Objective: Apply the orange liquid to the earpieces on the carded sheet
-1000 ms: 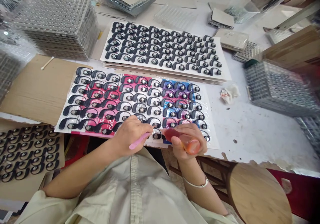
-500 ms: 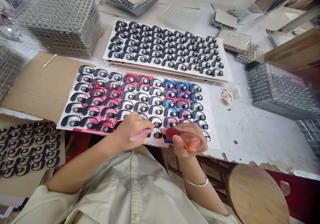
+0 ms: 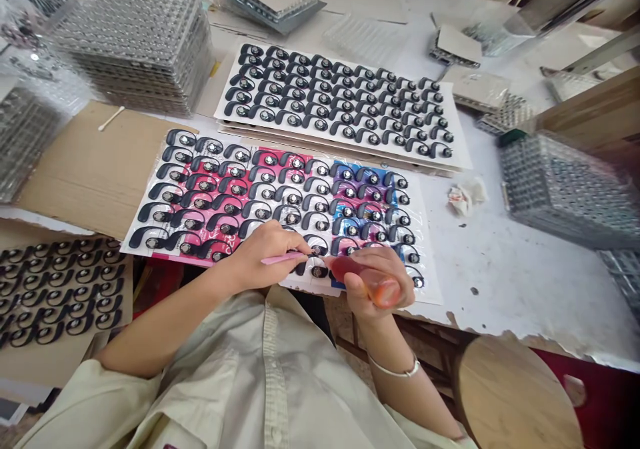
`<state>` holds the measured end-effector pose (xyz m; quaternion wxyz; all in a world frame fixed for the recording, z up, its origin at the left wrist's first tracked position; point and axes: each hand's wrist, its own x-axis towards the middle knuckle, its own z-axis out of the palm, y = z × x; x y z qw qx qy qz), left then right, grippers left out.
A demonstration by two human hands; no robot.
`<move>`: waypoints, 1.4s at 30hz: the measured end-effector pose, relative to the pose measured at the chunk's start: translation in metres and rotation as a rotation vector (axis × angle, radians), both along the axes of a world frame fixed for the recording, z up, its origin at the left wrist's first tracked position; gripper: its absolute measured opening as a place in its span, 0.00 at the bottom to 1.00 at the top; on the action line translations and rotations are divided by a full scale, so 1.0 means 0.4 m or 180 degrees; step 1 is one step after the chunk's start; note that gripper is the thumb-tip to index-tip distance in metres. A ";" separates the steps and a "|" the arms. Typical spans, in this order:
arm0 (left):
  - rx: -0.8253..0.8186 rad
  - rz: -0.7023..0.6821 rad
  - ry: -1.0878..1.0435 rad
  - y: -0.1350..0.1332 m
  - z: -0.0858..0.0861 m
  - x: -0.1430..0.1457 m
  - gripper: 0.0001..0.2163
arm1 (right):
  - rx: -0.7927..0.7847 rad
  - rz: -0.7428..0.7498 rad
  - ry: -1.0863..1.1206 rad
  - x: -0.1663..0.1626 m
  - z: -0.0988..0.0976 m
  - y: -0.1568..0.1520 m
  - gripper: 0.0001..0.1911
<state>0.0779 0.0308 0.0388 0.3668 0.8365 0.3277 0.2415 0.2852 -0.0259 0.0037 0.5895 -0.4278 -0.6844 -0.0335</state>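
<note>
My left hand (image 3: 263,252) is closed on a thin pink stick (image 3: 283,258), its tip laid toward a black ear-hook piece (image 3: 315,269) in the front row of a pink and blue sheet (image 3: 280,202) covered with such pieces. My right hand (image 3: 383,275) is wrapped round a red-orange handled tool (image 3: 367,282), whose front end points left at the same piece. Both hands rest at the sheet's near edge, almost touching each other.
A white sheet of ear-hook pieces (image 3: 340,105) lies behind. More pieces sit on cardboard (image 3: 55,289) at the lower left. Stacks of clear trays (image 3: 135,42) stand at back left and right (image 3: 565,189). A crumpled tissue (image 3: 463,195) lies on the white table; a wooden stool (image 3: 515,395) is near right.
The pink stick has swung from pointing down-left to lying nearly level, its tip at the front-row piece. The view has drifted slightly; my right hand has stayed put.
</note>
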 end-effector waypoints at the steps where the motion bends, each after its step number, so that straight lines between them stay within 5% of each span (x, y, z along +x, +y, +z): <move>1: -0.0017 0.0012 -0.0003 0.001 0.000 0.000 0.04 | 0.0004 -0.0014 -0.0027 0.000 0.000 0.001 0.14; 28: 0.0192 -0.0052 -0.0077 -0.012 -0.006 -0.002 0.04 | -0.0186 -0.0076 0.0062 -0.010 0.018 -0.007 0.10; 38: 0.1186 0.0153 -0.0249 -0.036 -0.002 0.028 0.06 | 0.0365 -0.0345 0.1305 0.069 0.164 0.112 0.15; 42: 0.1775 0.0393 -0.0154 -0.027 -0.022 0.057 0.07 | 0.0074 -0.0131 0.1249 0.056 0.172 0.149 0.15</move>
